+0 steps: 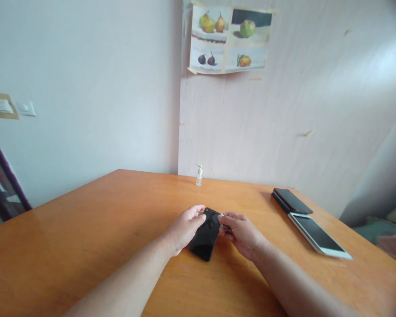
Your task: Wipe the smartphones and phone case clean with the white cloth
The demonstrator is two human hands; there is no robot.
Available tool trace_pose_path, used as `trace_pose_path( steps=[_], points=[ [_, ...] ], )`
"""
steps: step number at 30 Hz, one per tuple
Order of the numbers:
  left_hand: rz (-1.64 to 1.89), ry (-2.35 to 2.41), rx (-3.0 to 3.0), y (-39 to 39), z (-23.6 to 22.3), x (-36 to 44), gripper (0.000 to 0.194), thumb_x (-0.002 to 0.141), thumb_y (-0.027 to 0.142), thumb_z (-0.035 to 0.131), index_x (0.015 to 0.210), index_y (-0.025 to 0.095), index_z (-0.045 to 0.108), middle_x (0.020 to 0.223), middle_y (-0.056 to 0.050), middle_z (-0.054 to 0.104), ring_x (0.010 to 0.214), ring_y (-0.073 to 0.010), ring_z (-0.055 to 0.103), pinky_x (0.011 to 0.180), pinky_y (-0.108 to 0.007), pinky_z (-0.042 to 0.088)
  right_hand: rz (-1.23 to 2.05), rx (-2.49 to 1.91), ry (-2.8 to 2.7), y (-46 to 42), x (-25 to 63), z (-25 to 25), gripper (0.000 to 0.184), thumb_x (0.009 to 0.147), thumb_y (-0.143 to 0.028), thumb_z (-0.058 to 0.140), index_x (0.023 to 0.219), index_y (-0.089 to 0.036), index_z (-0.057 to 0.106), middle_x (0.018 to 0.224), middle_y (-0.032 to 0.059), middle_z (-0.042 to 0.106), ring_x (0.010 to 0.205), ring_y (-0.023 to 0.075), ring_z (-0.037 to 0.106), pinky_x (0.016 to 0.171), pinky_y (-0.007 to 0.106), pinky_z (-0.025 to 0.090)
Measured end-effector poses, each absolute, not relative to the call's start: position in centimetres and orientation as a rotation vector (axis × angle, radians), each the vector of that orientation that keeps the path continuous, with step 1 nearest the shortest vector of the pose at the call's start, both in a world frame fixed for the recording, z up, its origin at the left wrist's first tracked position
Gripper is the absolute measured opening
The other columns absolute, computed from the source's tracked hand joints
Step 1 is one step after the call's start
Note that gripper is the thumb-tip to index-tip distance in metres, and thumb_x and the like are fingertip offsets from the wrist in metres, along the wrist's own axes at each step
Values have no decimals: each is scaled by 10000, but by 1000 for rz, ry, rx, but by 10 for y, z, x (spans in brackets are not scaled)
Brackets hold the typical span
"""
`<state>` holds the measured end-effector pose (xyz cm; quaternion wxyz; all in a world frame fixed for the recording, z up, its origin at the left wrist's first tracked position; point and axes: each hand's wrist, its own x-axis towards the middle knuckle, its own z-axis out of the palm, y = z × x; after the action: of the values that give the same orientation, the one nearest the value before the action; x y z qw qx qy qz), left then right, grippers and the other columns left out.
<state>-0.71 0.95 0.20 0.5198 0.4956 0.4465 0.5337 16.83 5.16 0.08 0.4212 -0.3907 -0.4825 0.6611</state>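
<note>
A black smartphone [203, 240], screen up, is tilted at the middle of the wooden table, its lower end close to the tabletop. My left hand [186, 226] is closed on its upper left edge, the thumb on the screen side and the fingers behind. At the upper right of the phone is my right hand [240, 231], its thumb touching the screen's edge. Between the right fingers shows a small pale wad [225, 227], like folded cloth or tissue; most of it is hidden.
A small clear pump bottle [199, 178] stands at the back of the table [86, 220]. On the right lie a white tablet [320, 237] and a dark tablet in a case [292, 200]. A wall with fruit pictures [231, 39] rises behind.
</note>
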Motion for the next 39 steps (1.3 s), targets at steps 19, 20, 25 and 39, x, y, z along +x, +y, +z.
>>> trace_pose_path(
  steps=[19, 20, 25, 39],
  points=[
    [1165, 1581, 1876, 6, -19, 2, 790, 565, 203, 769, 1317, 174, 533, 1156, -160, 640, 1089, -362, 571, 950, -424, 389, 953, -1369, -1529, 76, 184, -7, 283, 774, -196, 632, 1056, -180, 616, 578, -25, 613, 519, 131, 578, 524, 235, 400],
    [1159, 1586, 1880, 6, -19, 2, 797, 564, 202, 768, 1324, 175, 529, 1139, -158, 650, 1076, -363, 577, 946, -423, 387, 890, -1364, -1537, 78, 185, -6, 285, 780, -191, 620, 1066, -180, 611, 601, -21, 621, 541, 135, 592, 547, 240, 417],
    [1098, 1639, 1963, 5, -18, 1, 801, 591, 234, 752, 1353, 193, 511, 1089, -151, 675, 996, -352, 606, 860, -400, 417, 1120, -1239, -1363, 75, 183, -2, 154, 838, -247, 550, 960, -167, 598, 670, 7, 626, 507, 113, 575, 471, 220, 392],
    [972, 1770, 2239, 0, -6, 1, 565, 766, 510, 673, 1246, 223, 586, 1138, -123, 668, 1060, -318, 582, 888, -413, 439, 1700, -913, -1024, 62, 175, 6, 235, 842, -303, 559, 1027, -160, 588, 770, 56, 661, 696, 175, 677, 526, 229, 497]
  ],
)
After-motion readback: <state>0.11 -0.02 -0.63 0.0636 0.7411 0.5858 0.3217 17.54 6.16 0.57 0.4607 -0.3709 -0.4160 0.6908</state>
